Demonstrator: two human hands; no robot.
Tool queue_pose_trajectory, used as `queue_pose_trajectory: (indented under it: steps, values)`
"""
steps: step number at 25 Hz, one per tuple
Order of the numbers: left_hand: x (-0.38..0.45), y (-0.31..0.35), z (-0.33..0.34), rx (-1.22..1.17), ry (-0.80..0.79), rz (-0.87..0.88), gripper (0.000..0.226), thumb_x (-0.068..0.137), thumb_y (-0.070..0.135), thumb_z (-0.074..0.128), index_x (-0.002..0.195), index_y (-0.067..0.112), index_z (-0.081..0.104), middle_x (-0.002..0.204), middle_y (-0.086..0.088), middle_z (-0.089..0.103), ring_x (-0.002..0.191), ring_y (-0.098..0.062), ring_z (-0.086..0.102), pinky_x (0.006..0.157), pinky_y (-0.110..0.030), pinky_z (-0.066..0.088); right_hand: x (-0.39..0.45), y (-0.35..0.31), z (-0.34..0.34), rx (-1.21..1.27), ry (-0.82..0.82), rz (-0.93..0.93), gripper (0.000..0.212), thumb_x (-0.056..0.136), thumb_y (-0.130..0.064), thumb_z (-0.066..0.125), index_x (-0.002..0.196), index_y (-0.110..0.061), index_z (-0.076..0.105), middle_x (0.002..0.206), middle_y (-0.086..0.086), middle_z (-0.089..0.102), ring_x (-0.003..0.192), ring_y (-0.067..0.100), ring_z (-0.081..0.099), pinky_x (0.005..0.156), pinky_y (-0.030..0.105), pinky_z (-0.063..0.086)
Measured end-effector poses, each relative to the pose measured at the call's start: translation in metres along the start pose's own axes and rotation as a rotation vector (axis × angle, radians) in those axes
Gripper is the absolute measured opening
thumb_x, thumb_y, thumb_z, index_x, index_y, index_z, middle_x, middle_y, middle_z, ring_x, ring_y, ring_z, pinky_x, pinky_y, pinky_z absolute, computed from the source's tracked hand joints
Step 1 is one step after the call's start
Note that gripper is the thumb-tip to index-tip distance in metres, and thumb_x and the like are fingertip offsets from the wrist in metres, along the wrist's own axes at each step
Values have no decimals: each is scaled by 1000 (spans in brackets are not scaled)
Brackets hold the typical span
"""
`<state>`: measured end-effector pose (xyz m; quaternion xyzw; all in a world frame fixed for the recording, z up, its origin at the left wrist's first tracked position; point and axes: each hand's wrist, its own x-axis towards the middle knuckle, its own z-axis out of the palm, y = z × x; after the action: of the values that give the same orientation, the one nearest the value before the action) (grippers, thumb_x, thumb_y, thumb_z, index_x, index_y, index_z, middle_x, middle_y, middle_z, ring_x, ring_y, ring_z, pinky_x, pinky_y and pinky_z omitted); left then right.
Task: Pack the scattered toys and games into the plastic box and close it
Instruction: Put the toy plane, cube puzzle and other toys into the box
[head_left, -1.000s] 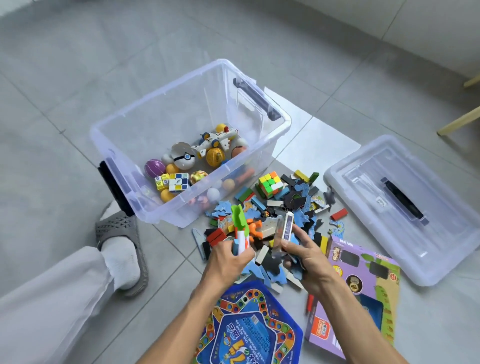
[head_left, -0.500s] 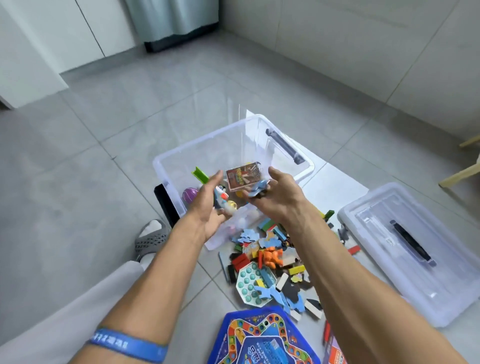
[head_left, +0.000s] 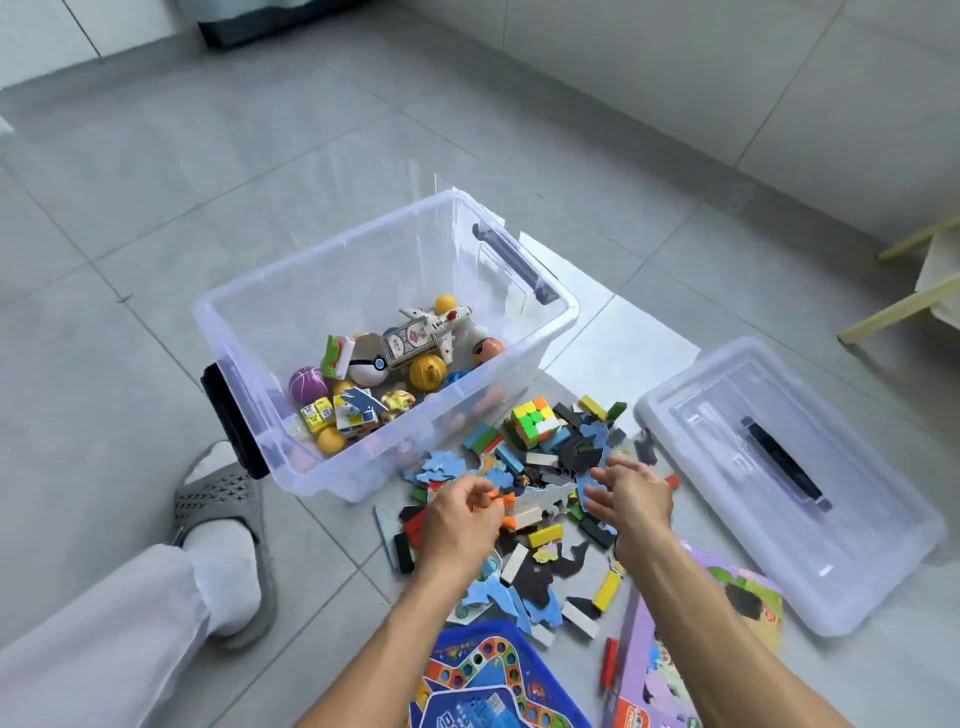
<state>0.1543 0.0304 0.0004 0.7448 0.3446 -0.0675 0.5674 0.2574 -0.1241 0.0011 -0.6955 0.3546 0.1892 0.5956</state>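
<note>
Mid-packing: both hands down over the pile on the floor, just near-right of the box. Left hand fingers curled round a small orange toy; right hand fingers spread, relaxed, nothing held, hovering over flat blue puzzle bits. Next prob. scoop a handful w/ right, lift over rim, drop in. Box clear, thin-walled, part filled w/ balls, cards, plane. Blocks hard, rectangular; puzzle pcs flat, irregular. Lid off, lying far right.
</note>
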Motion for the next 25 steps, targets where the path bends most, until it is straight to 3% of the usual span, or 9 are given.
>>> queue_pose_trajectory:
  steps: [3, 5, 8, 12, 15, 19, 20, 22, 25]
  values:
    - [32, -46, 25, 712, -112, 147, 56, 83, 19, 62, 136, 27, 43, 132, 0, 50, 118, -19, 48, 93, -29, 42, 25, 8, 14, -556, -2, -339, 33, 88, -9, 54, 120, -18, 59, 123, 6, 63, 101, 22, 62, 89, 41, 52]
    - [45, -60, 35, 976, -131, 223, 67, 81, 16, 64, 139, 29, 33, 138, -3, 41, 125, -26, 40, 100, -39, 35, 45, 5, 34, -921, -61, -652, 59, 85, -11, 57, 140, -25, 41, 146, 6, 42, 123, 26, 49, 98, 42, 44]
    - [54, -69, 44, 1080, -69, 336, 50, 82, 15, 63, 126, 25, 43, 124, -4, 52, 115, -28, 48, 99, -39, 36, 77, 3, 75, -1271, -197, -806, 69, 86, -22, 59, 145, -32, 24, 158, 13, 13, 135, 39, 32, 100, 50, 42]
    - [50, -89, 45, 1062, -30, 387, 61, 64, 39, 82, 118, 23, 57, 111, -3, 67, 116, -31, 57, 98, -48, 44, 86, 27, 110, -1337, -131, -772, 42, 89, -33, 55, 123, -18, 36, 127, 17, 43, 109, 40, 49, 79, 48, 44]
    - [51, -93, 47, 1031, 1, 369, 63, 61, 38, 82, 117, 24, 55, 103, -5, 69, 109, -33, 60, 92, -48, 47, 71, 34, 100, -1122, -8, -854, 36, 83, -31, 58, 109, -16, 39, 103, 11, 55, 86, 34, 55, 68, 41, 40]
    - [53, -90, 54, 880, 95, 234, 42, 78, 50, 61, 108, 21, 57, 105, -2, 62, 99, -25, 56, 87, -41, 47, 23, 8, 55, 5, -89, -293, 29, 78, -37, 58, 102, -22, 49, 95, 7, 64, 89, 34, 66, 73, 47, 54]
    - [48, -85, 54, 716, 90, 145, 36, 83, 53, 55, 101, 23, 58, 101, 3, 62, 94, -20, 56, 85, -38, 49, 12, 4, 41, 202, -143, -116, 24, 82, -34, 57, 101, -21, 53, 98, 11, 66, 91, 35, 67, 74, 46, 55]
    - [22, -67, 48, 210, 131, -33, 26, 86, 51, 57, 87, 26, 62, 84, 8, 66, 78, -14, 61, 68, -31, 51, -14, 5, 18, 330, -271, 111, 19, 89, -31, 56, 101, -17, 60, 100, 15, 67, 92, 33, 65, 73, 42, 55]
    - [-27, -10, 5, -301, 401, -50, 20, 88, 40, 65, 78, 24, 71, 68, 7, 71, 65, -4, 66, 54, -21, 48, -60, 5, 22, 352, -485, 123, 37, 92, -33, 58, 123, -13, 58, 108, 15, 68, 95, 31, 66, 73, 38, 53]
